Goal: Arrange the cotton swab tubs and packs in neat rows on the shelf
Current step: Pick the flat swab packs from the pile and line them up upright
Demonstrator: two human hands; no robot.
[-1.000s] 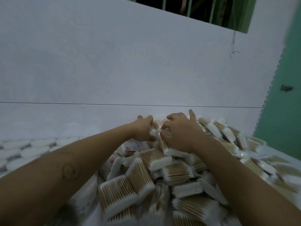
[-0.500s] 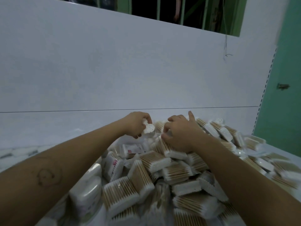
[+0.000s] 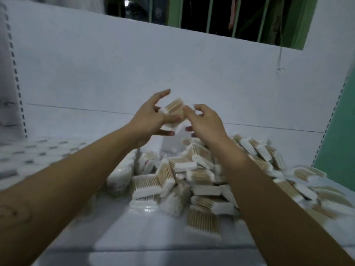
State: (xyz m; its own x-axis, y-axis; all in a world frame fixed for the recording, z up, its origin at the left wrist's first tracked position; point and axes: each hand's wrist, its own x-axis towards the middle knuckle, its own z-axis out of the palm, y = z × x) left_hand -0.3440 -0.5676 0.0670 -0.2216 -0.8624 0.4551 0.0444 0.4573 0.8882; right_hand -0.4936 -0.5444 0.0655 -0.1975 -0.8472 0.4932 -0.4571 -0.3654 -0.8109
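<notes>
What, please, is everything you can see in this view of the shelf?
held swab pack: one, tan and white, in the air between both grips
loose swab packs: many, tan and white, heaped centre and right
round tubs: many, white, blurred, rows at left
shelf: one, white, below
back panel: one, white, behind
left grip: holds the pack
right grip: fingers curled at the pack's right edge

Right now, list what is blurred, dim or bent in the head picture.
Head view: dim, flat bluish light; motion blur smears the left hand, the right hand and the clear pack of wooden cotton swabs between them; the round white tubs at left are streaked; the wide lens bows the slotted white shelf upright.
</notes>
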